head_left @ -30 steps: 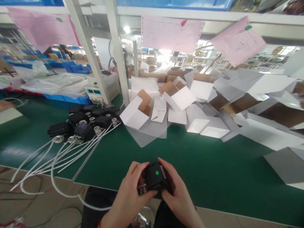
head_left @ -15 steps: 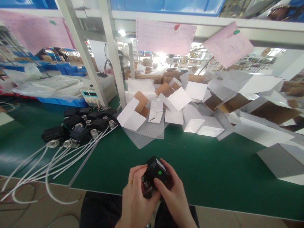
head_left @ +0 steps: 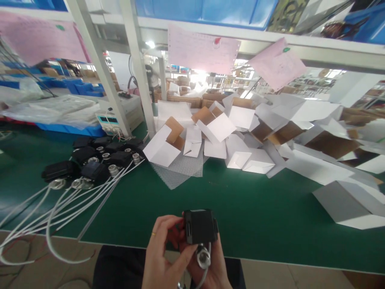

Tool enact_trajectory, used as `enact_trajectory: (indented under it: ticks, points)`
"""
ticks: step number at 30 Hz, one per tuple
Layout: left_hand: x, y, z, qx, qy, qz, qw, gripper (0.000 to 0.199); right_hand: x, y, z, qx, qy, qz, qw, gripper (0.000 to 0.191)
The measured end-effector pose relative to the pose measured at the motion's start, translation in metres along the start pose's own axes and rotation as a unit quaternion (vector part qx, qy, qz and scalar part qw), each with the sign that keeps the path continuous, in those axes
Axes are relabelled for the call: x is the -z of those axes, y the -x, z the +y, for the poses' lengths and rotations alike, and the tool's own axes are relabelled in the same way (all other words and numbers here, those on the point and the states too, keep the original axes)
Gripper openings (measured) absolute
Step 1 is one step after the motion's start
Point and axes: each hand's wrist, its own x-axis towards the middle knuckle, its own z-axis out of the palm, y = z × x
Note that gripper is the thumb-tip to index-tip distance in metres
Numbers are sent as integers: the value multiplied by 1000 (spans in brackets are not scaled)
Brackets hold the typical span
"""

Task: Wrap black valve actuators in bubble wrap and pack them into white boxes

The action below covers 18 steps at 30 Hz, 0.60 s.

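Note:
I hold a black electric valve (head_left: 201,226) above the front edge of the green bench. Its box-shaped housing shows a plain black face, and a round metal pipe fitting (head_left: 203,257) with a pale cable hangs below it. My left hand (head_left: 164,249) grips the left side, fingers behind the housing and thumb near the fitting; a ring is on one finger. My right hand (head_left: 215,265) supports the valve from behind and below, its fingers largely hidden. On the left stand several similar black valves (head_left: 94,172) with metal fittings and long white cables (head_left: 99,206).
Opened white cartons (head_left: 164,146) are heaped along the back and right, some on bubble wrap (head_left: 176,174). A grey-white box (head_left: 339,202) lies at the right. Shelf posts (head_left: 140,76) rise behind, beside a bench instrument (head_left: 110,120). Cables hang over the front edge.
The valve has been turned in my hands: the face with the green dot and white label is out of sight, and the metal fitting now faces me. The view has shifted slightly.

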Motion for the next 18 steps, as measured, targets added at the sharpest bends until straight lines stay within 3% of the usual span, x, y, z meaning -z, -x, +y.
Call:
enact_trajectory:
  ticks: [5, 11, 16, 18]
  points:
    - [1, 2, 1, -21, -15, 10, 1000, 30, 3, 1, 7, 3, 41, -14, 999, 81]
    - [1, 5, 2, -44, -30, 9, 999, 30, -7, 4, -3, 35, 75, -13, 996, 81]
    - [3, 6, -2, -33, -1, -1, 999, 32, 0, 6, -9, 35, 83, 9, 996, 80]
    - [4, 7, -4, -19, 24, -13, 999, 32, 7, 7, -8, 37, 78, 48, 995, 76]
